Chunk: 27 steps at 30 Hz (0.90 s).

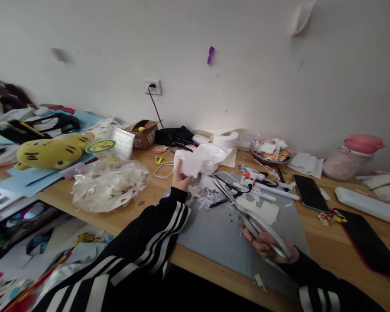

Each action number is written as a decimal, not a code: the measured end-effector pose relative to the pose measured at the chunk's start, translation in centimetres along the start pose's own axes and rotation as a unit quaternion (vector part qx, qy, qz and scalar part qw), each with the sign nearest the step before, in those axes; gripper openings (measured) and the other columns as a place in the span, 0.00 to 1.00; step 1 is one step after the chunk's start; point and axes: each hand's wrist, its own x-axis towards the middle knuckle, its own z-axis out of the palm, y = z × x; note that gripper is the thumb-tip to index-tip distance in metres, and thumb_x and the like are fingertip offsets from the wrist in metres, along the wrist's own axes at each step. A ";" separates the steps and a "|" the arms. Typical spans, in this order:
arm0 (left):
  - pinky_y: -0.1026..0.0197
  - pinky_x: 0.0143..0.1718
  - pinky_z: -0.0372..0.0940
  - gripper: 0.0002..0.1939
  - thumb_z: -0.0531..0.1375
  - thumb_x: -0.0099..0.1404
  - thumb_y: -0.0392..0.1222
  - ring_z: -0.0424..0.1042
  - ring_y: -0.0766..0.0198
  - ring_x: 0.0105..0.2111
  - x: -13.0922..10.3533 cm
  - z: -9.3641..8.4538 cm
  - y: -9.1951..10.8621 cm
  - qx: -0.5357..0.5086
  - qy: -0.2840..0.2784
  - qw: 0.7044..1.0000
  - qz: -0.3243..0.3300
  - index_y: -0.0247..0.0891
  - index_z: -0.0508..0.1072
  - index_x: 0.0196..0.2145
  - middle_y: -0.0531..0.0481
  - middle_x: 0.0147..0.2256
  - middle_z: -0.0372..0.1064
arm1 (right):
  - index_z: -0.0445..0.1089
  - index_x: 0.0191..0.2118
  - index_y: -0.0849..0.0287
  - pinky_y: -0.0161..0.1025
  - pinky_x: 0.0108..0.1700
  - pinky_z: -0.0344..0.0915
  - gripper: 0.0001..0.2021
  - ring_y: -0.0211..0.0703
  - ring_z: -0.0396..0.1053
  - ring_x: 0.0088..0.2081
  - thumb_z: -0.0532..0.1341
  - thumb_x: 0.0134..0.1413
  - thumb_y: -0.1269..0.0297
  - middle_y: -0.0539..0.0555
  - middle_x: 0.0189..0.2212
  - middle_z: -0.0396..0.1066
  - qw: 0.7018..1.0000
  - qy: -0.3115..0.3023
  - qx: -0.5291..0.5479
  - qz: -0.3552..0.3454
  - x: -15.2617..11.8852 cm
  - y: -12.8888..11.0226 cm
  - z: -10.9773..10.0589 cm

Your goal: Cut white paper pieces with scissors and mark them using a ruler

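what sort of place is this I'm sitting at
Probably a craft desk, perhaps at home: there are scissors in the right hand, a glue gun and paper scraps.

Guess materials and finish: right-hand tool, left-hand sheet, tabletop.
Tool: likely metal, satin; silver-grey with pale highlights.
Sheet: probably paper, matte; thin and white.
Tabletop: wood or wood-look laminate, low sheen; brown grain shows, solid or veneer unclear.
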 end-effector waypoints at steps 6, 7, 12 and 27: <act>0.67 0.18 0.51 0.39 0.63 0.40 0.31 0.52 0.75 0.17 -0.4 0.3 0.2 0.030 0.031 0.997 0.064 0.32 0.65 0.54 0.51 0.29 0.69 | 0.71 0.36 0.57 0.37 0.25 0.61 0.17 0.36 0.58 0.21 0.62 0.33 0.62 0.51 0.26 0.67 0.841 0.271 -0.465 -0.055 -1.4 -2.1 -0.9; 0.67 0.17 0.50 0.38 0.63 0.40 0.32 0.51 0.76 0.17 -0.7 0.6 0.4 0.038 0.022 0.997 0.057 0.32 0.66 0.53 0.51 0.29 0.68 | 0.71 0.35 0.58 0.38 0.27 0.62 0.17 0.38 0.59 0.22 0.61 0.32 0.64 0.51 0.25 0.68 0.798 0.292 -0.526 -0.046 -1.5 -2.3 -1.1; 0.68 0.16 0.49 0.38 0.63 0.36 0.34 0.52 0.76 0.16 -1.2 1.3 1.5 0.053 -0.024 0.998 0.020 0.31 0.68 0.50 0.53 0.26 0.68 | 0.73 0.41 0.62 0.41 0.36 0.68 0.23 0.46 0.70 0.30 0.57 0.33 0.65 0.56 0.32 0.75 0.714 0.297 -0.633 -0.030 -1.6 -2.4 -2.3; 0.70 0.16 0.51 0.39 0.64 0.37 0.34 0.53 0.75 0.15 -1.2 1.2 1.3 0.061 -0.050 0.997 0.003 0.31 0.67 0.52 0.58 0.20 0.62 | 0.76 0.39 0.62 0.48 0.51 0.65 0.23 0.52 0.70 0.46 0.55 0.32 0.72 0.62 0.42 0.74 0.690 0.235 -0.676 -0.109 -1.1 -1.0 -3.7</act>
